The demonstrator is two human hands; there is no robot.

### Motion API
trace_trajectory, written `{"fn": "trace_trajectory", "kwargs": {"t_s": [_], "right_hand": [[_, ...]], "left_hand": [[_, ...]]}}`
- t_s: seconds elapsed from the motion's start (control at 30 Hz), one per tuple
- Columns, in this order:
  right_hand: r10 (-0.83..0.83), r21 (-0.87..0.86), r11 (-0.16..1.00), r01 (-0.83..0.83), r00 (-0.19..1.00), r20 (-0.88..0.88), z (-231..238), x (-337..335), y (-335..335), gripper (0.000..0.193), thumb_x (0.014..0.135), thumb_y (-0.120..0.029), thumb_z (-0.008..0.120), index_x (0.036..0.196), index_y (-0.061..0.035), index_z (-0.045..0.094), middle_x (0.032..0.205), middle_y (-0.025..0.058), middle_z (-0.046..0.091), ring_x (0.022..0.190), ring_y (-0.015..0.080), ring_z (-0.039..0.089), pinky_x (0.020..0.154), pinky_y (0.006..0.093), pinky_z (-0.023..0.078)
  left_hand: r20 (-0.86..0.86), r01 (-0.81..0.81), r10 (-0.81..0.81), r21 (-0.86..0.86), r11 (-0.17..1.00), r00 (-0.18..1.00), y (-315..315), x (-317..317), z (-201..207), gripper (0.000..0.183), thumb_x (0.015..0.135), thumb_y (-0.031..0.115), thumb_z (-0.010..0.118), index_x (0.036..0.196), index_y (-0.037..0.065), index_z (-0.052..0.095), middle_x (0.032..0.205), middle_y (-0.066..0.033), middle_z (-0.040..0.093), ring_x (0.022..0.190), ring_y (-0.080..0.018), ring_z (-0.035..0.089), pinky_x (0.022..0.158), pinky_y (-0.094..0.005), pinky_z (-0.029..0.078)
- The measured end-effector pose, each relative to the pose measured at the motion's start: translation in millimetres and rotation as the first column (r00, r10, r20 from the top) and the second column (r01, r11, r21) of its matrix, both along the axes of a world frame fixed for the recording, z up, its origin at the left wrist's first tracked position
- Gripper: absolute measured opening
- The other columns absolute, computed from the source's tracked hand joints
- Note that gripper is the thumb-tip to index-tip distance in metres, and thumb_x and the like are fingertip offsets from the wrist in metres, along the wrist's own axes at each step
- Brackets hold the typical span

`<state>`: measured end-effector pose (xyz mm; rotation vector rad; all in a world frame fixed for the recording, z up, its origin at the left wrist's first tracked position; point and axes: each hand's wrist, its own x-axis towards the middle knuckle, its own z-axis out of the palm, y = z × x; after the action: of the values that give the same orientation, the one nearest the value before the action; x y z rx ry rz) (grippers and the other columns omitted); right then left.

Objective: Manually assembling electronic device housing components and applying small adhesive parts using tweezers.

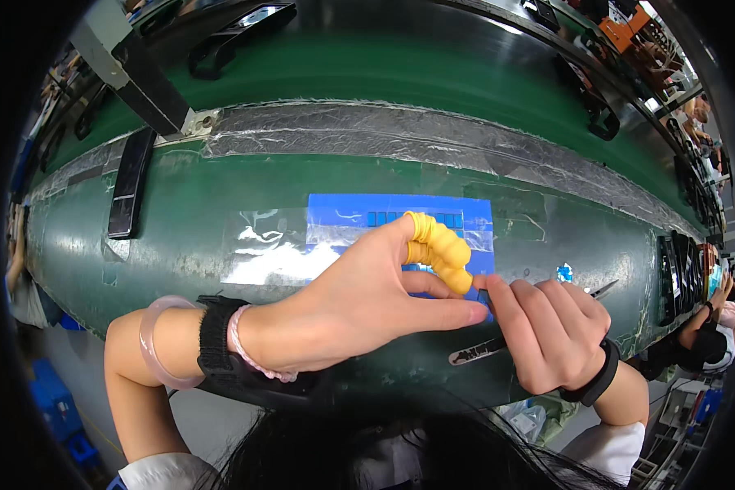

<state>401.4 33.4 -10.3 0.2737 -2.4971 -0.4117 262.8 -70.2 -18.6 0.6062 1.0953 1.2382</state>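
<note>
My left hand point(359, 278), with yellow finger cots point(445, 257) on several fingers, reaches over a blue sheet point(322, 206). Its fingertips and thumb meet the fingertips of my right hand point(551, 331) at the sheet's right edge. Both hands are closed in a pinch; a tiny dark piece seems to sit between them, too small to name. Rows of small blue rectangles point(381, 219) lie on the sheet, partly hidden by my left hand. A slim metal tool point(475, 352) passes behind my right hand, its pointed end showing on the far side; whether the palm holds it is hidden.
A clear plastic sheet point(261, 245) shines left of the blue one. Black flat devices lie at the left point(131, 184) and stand in a row at the right point(682, 278). Small blue bits point(564, 272) rest beyond my right hand. A taped ledge point(318, 131) crosses behind.
</note>
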Motion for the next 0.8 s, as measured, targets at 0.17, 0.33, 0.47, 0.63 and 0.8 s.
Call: {"fn": "trace_trajectory", "kwargs": {"t_s": [0.17, 0.33, 0.47, 0.63, 0.8], "right_hand": [[-0.024, 0.041, 0.999, 0.024, 1.0, -0.006, 1, -2, -6, 0.01, 0.055, -0.004, 0.051, 0.063, 0.0028, 0.053, 0.048, 0.0021, 0.04, 0.039, 0.0073, 0.038, 0.034, 0.0153, 0.024], [-0.057, 0.059, 0.997, 0.055, 0.998, 0.031, 3, 1, -8, 0.012, 0.056, -0.004, 0.051, 0.065, 0.0026, 0.052, 0.05, 0.0027, 0.042, 0.04, 0.0085, 0.039, 0.035, 0.0164, 0.027], [-0.129, -0.498, 0.837, 0.225, 0.967, 0.221, 16, 11, 5, 0.022, 0.054, 0.002, 0.053, 0.075, 0.0026, 0.051, 0.06, 0.0066, 0.045, 0.054, 0.0176, 0.043, 0.045, 0.024, 0.035], [-0.144, -0.631, 0.704, 0.328, 0.935, 0.325, 36, 21, 13, 0.016, 0.064, -0.009, 0.051, 0.077, 0.0011, 0.05, 0.072, 0.0094, 0.045, 0.063, 0.0201, 0.043, 0.052, 0.0273, 0.037], [0.021, -0.907, -0.421, -0.016, 0.999, -0.027, 27, 22, 10, 0.018, 0.072, -0.01, 0.048, 0.071, 0.0076, 0.046, 0.079, 0.017, 0.045, 0.065, 0.0219, 0.05, 0.056, 0.0296, 0.045]], "left_hand": [[0.092, -0.099, 0.098, 0.009, 0.995, 0.991, -1, 7, -3, 0.026, 0.063, -0.008, 0.052, 0.085, 0.002, 0.04, 0.083, -0.0048, 0.045, 0.076, -0.0112, 0.048, 0.068, -0.0224, 0.04], [0.096, -0.149, 0.144, 0.049, 0.988, 0.985, -1, 9, -1, 0.029, 0.063, -0.009, 0.051, 0.087, 0.001, 0.039, 0.083, -0.0059, 0.045, 0.074, -0.0109, 0.048, 0.066, -0.0212, 0.04], [-0.125, -0.106, 0.129, 0.175, 0.979, 0.984, -2, -5, 3, 0.031, 0.063, -0.01, 0.05, 0.089, 0.001, 0.037, 0.082, -0.0062, 0.044, 0.073, -0.011, 0.048, 0.064, -0.0211, 0.04], [-0.518, 0.149, 0.071, 0.37, 0.917, 0.852, -11, -20, 14, 0.035, 0.063, -0.01, 0.05, 0.091, 0.002, 0.033, 0.081, -0.0064, 0.044, 0.074, -0.0111, 0.047, 0.062, -0.021, 0.039], [-0.529, 0.264, -0.109, 0.227, 0.937, 0.842, -12, -20, 24, 0.033, 0.062, -0.009, 0.049, 0.09, 0.002, 0.034, 0.081, -0.0056, 0.044, 0.071, -0.0099, 0.046, 0.062, -0.0197, 0.038]]}}
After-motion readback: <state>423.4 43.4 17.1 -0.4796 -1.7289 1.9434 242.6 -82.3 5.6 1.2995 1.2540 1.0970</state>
